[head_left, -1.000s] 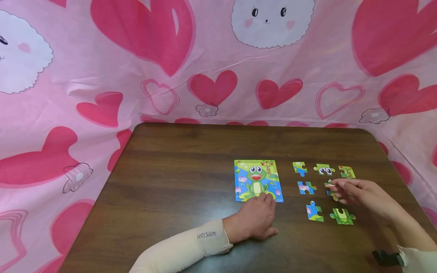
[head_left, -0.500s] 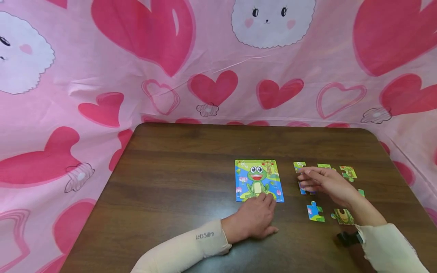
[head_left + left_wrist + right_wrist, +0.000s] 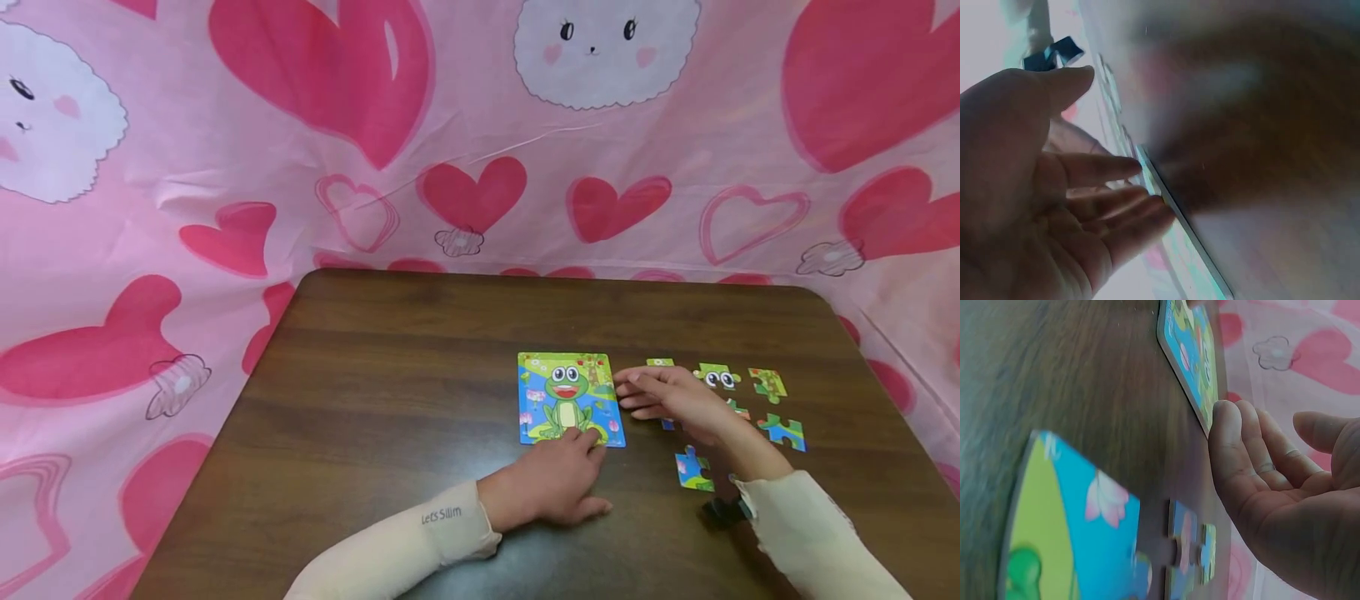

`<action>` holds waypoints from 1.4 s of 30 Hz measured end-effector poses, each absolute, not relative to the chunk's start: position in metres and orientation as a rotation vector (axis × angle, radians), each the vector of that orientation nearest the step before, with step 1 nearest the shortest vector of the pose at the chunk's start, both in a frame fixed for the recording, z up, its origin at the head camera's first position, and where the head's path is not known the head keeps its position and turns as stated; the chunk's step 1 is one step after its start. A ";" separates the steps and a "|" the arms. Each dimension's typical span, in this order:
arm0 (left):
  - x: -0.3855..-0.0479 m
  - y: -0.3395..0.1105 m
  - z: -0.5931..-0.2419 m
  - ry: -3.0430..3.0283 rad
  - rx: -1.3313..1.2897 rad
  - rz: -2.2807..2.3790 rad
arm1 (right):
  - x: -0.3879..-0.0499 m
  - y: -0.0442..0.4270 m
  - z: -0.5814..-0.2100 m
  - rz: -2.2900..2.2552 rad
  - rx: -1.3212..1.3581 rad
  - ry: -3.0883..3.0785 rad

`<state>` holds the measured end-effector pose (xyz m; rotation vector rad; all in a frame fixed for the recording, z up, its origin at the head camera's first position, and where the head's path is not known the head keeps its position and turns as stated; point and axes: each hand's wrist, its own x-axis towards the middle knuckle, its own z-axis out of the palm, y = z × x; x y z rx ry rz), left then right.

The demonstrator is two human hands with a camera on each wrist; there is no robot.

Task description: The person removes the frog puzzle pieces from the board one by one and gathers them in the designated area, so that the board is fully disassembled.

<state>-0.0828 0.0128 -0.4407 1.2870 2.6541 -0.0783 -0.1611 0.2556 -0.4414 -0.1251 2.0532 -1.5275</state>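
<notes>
A square frog puzzle board (image 3: 567,387) lies on the table; its near edge is under the fingertips of my left hand (image 3: 555,483), whose thumb points out to the right. In the left wrist view those fingers (image 3: 1119,169) look loosely extended, touching the board's edge. Close by the board's right side hovers my right hand (image 3: 667,398). The right wrist view shows its fingers (image 3: 1232,444) and thumb apart, with nothing between them. Loose jigsaw pieces lie right of the board: one with frog eyes (image 3: 718,377), one with a flower (image 3: 692,469). The right hand and wrist partly hide others.
A tree piece (image 3: 767,383) and a blue-green piece (image 3: 783,433) lie farther right on the brown wooden table (image 3: 390,375). Pink cloth with hearts (image 3: 480,196) hangs behind and beside the table. A black strap part (image 3: 726,512) sits at my right wrist.
My right hand has moved left from the middle loose piece, over the left pieces, to beside the board's right edge. My left hand has stayed at the board's near edge.
</notes>
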 end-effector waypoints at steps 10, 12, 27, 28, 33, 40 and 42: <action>-0.110 -0.010 -0.444 2.720 1.314 0.064 | -0.167 0.240 -0.443 -1.547 -0.172 2.037; -0.117 -0.015 -0.445 2.778 1.312 -0.010 | -0.169 0.238 -0.444 -1.538 -0.167 2.051; -0.139 -0.030 -0.455 2.739 0.907 -0.252 | -0.172 0.229 -0.448 -1.460 -0.178 2.149; -0.139 -0.030 -0.455 2.738 0.900 -0.250 | -0.172 0.228 -0.448 -1.453 -0.185 2.154; -0.140 -0.031 -0.457 2.733 0.871 -0.230 | -0.174 0.223 -0.447 -1.426 -0.206 2.171; -0.142 -0.030 -0.458 2.720 0.868 -0.212 | -0.174 0.217 -0.446 -1.374 -0.226 2.158; -0.142 -0.030 -0.458 2.715 0.865 -0.204 | -0.174 0.217 -0.446 -1.362 -0.236 2.160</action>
